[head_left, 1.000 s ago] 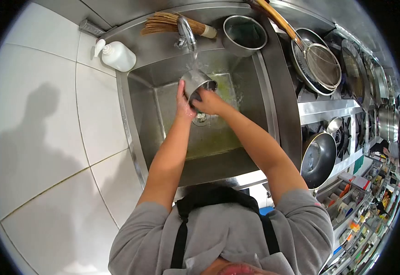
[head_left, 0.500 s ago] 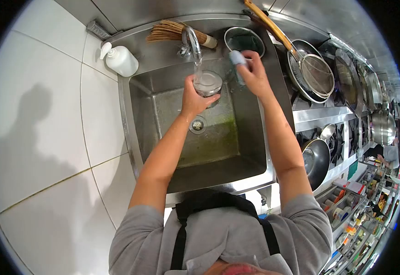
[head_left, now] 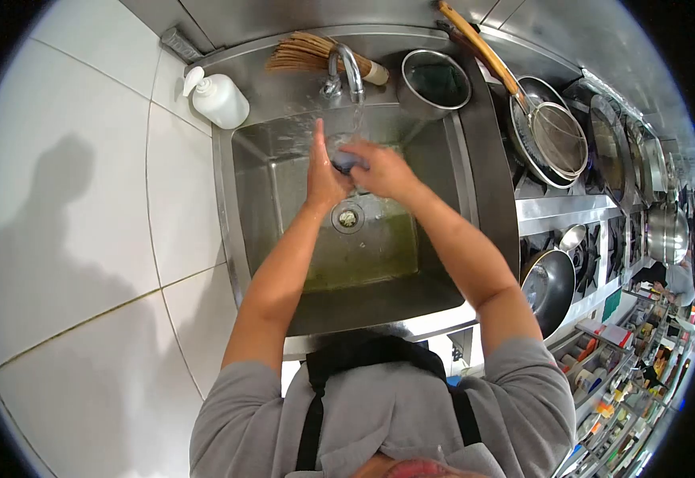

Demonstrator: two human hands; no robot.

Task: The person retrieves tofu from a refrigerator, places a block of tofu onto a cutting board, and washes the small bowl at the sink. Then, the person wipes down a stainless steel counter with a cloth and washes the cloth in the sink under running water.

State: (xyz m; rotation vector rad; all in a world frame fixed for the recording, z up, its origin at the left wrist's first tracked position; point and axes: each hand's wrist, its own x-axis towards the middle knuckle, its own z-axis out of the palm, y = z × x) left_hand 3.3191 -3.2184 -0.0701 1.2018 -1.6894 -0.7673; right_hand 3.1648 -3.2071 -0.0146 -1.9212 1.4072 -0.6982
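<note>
My left hand (head_left: 325, 177) is low under the tap, its fingers stretched up along the side of a clear round container (head_left: 336, 142). Most of that container is blurred or covered by my hands. A bluish-grey sponge (head_left: 346, 160) is gripped in my right hand (head_left: 379, 170), pressed to the container and smeared by motion. Water runs from the curved tap (head_left: 347, 64) just beyond my fingers. Both hands are over the steel sink (head_left: 363, 263), above its drain (head_left: 347, 217).
A white pump bottle (head_left: 220, 102) stands at the sink's back left corner. Behind the tap lies a bamboo brush (head_left: 308, 52). A steel pot (head_left: 435, 99) with a dark green pad sits at the back right. Pans and a wooden-handled strainer (head_left: 559, 139) line the stove on the right.
My right hand has moved left and down from beside the steel pot, bringing the sponge to the container. My left hand has shifted slightly left and down, away from the water stream.
</note>
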